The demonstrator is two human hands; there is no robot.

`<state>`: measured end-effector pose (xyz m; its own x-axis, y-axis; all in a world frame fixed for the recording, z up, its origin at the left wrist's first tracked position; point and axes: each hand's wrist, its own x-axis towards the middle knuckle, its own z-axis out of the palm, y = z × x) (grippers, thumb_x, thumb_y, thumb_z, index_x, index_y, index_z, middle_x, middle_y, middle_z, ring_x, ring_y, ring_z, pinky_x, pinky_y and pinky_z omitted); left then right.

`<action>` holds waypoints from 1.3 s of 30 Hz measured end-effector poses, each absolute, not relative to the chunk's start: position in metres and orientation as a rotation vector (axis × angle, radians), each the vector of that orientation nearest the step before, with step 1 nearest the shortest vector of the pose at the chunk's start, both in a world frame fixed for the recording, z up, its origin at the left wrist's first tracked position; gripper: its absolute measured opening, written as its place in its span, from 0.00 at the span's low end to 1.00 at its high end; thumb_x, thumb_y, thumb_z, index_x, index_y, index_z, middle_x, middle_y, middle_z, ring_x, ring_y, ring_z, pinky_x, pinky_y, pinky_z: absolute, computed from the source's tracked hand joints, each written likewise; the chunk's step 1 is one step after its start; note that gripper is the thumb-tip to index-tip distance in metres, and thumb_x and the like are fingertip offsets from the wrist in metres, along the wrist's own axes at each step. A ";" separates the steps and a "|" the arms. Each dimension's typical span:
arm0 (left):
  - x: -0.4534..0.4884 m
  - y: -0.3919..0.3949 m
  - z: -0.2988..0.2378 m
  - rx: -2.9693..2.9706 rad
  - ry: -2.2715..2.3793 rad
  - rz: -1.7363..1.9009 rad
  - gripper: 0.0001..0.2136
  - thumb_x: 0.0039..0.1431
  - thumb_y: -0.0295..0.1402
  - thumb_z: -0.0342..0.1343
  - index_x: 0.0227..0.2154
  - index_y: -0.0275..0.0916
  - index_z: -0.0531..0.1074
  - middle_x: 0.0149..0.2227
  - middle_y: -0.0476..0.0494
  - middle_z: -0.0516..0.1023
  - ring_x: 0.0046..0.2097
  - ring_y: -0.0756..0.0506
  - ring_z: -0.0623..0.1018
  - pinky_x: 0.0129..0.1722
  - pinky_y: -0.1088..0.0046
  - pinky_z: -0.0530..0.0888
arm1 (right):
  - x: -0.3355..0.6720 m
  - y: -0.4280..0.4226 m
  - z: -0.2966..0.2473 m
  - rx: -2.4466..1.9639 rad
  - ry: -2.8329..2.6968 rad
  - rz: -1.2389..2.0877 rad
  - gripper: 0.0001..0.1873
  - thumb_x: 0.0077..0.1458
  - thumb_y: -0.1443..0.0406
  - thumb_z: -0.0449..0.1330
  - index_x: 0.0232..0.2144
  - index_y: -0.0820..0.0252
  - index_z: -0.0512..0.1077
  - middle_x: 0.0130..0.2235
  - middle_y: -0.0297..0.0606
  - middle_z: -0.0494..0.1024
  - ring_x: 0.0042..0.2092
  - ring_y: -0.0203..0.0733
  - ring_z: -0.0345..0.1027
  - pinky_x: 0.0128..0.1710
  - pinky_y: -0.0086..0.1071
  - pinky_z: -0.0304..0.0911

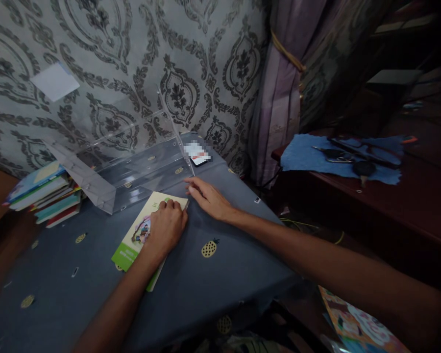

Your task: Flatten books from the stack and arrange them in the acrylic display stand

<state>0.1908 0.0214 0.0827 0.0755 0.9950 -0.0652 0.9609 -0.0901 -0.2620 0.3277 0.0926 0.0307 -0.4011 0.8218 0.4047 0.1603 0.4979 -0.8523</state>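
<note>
A thin green and cream book (137, 234) lies flat on a grey-blue tablecloth with small pineapple prints (213, 289). My left hand (166, 225) rests on top of the book, fingers curled down onto its far edge. To its right, my right hand (208, 197) lies flat on the cloth, fingers stretched out toward the book's far right corner and the foot of a clear acrylic stand (132, 166). The right hand holds nothing.
A stack of colourful books (46, 193) sits at the table's left, beside the stand. A small card (198, 158) lies behind the stand. To the right, a dark wooden surface (407, 196) bears a blue cloth (316, 157) with scissors (336, 154). A picture book (356, 323) lies low at right.
</note>
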 end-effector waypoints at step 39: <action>0.134 -0.037 0.076 -1.887 -2.249 0.377 0.23 0.72 0.41 0.39 0.61 0.33 0.64 0.58 0.28 0.72 0.50 0.34 0.80 0.40 0.59 0.79 | 0.286 0.107 0.039 -0.852 -2.564 0.493 0.17 0.69 0.62 0.47 0.57 0.57 0.65 0.55 0.46 0.77 0.54 0.51 0.71 0.58 0.49 0.60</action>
<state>0.1340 -0.0366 0.0757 -0.1776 0.9838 -0.0238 0.9378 0.1619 -0.3070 0.2859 0.1066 0.0393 -0.7382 0.6256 0.2523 0.4876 0.7533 -0.4413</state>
